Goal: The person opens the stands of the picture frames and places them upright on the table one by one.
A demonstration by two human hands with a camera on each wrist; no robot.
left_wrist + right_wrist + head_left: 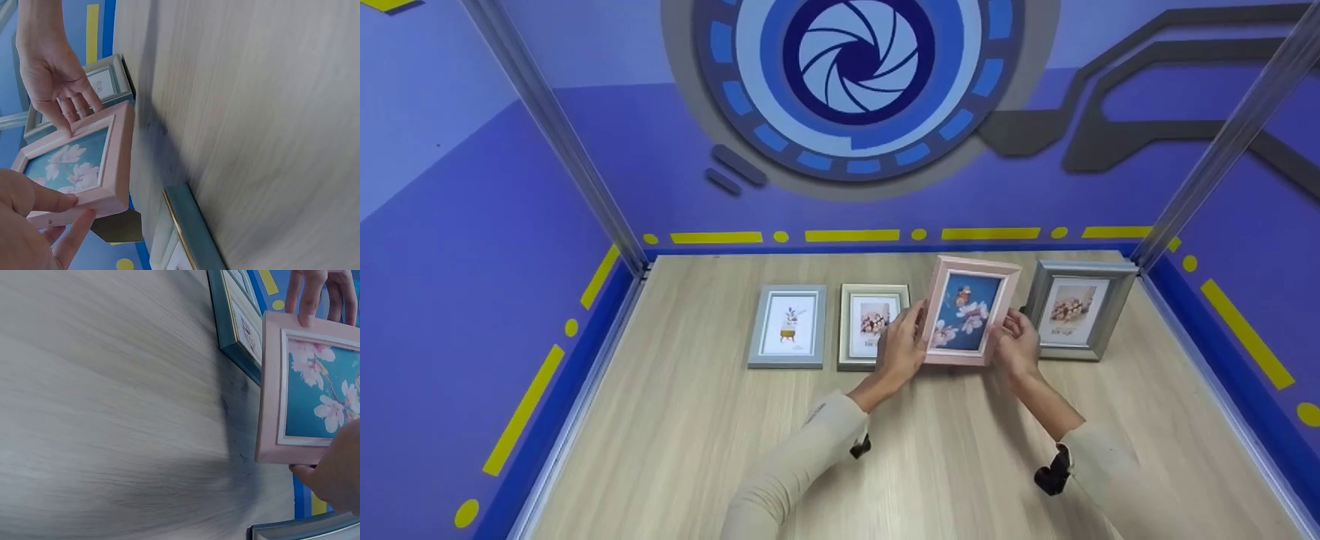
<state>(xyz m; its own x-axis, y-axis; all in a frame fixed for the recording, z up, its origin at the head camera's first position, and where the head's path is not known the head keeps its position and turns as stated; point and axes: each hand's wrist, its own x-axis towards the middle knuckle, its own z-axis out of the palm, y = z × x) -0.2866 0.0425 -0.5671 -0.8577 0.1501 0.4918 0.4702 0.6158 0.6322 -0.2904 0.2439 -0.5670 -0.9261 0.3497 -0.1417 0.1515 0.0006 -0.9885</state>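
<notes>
A pink picture frame with a blossom picture is held upright, leaning back slightly, between both hands. My left hand grips its left side, thumb on the front face in the left wrist view. On the opposite side, my right hand holds the edge with bent fingers. The lower edge of the pink frame appears raised off the table, with a shadow below. Left of it stands a champagne-coloured frame, partly covered by the left hand. A silver-grey frame stands just beyond the right hand.
A blue-grey frame with a plant picture stands farthest left in the row. The wood-grain table reaches back to a blue printed wall. Metal posts mark the corners.
</notes>
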